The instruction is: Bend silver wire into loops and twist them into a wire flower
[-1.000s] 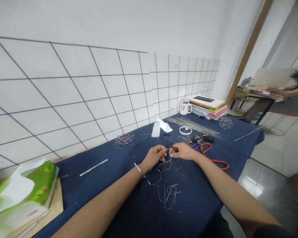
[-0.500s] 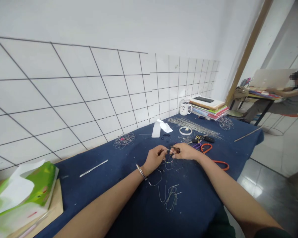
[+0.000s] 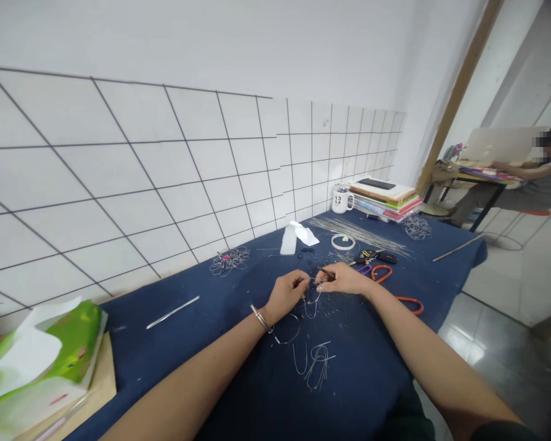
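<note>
My left hand (image 3: 290, 290) pinches one side of a thin wire loop (image 3: 310, 315) above the blue cloth. Close beside it, my right hand (image 3: 342, 279) is closed, with a small dark tool (image 3: 326, 274) sticking out between thumb and fingers. The tool's kind is mostly hidden by the fingers. The wire loop hangs between both hands, and its upper part is covered by fingertips. Below my left wrist a larger wire ring (image 3: 298, 331) lies on the cloth. Nearer to me rests a small bunch of bent wires (image 3: 319, 366).
Beyond my hands lie black-handled pliers (image 3: 380, 257), orange-handled scissors (image 3: 382, 274), a white coil (image 3: 343, 242) and straight wires (image 3: 362, 234). A mug (image 3: 342, 200) and stacked books (image 3: 386, 199) stand at the back. Wire tangles (image 3: 229, 261) and a tissue pack (image 3: 76, 355) are left. A person sits far right.
My right hand has shifted slightly, and the dark tool's angle has changed a little. The wire loop between my hands has turned and hangs somewhat lower.
</note>
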`<state>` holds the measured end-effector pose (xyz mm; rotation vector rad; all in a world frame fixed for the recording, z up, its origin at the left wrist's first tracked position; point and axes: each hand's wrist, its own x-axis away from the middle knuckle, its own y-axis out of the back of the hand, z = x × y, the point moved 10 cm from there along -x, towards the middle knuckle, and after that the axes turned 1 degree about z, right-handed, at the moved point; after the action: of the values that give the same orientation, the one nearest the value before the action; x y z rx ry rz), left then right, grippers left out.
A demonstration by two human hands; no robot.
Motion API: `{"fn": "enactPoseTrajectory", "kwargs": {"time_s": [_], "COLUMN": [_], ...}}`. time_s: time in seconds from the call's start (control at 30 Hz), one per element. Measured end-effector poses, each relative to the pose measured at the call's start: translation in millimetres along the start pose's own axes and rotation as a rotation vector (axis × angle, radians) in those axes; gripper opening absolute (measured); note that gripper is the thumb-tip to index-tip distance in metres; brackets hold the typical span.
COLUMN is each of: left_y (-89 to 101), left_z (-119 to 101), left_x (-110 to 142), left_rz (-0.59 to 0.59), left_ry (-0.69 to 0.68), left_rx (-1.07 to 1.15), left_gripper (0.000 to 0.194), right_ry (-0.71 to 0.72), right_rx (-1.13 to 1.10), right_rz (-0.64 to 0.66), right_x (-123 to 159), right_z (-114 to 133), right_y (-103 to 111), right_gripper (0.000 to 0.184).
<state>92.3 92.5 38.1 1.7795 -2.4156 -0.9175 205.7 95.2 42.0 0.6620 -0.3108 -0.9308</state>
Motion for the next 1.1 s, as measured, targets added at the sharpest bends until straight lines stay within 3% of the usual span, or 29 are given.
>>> {"fn": "enactPoseTrajectory", "kwargs": {"time_s": [0.67, 0.9, 1.1], "left_y": [-9.8, -11.9, -14.8], "left_z": [-4.0, -5.1, 3.0], "left_x": [1.2, 1.7, 0.3], "left_rz": [0.104, 0.132, 0.172], "left_ry": [0.001, 0.022, 0.086], "left_rx": [-0.009, 0.018, 0.153], "left_gripper": [0.02, 0.021, 0.022], "right_ry": [0.041, -0.071, -0.064], "right_rx": [0.198, 0.708, 1.009], "right_rz": [-0.009, -0.169, -0.174], "right_x": [-0.8, -1.5, 0.6], "right_z": [-0.3, -11.3, -3.6], "right_y": [0.2, 22.1, 18.6], "right_gripper": [0.023, 0.022, 0.015]}}
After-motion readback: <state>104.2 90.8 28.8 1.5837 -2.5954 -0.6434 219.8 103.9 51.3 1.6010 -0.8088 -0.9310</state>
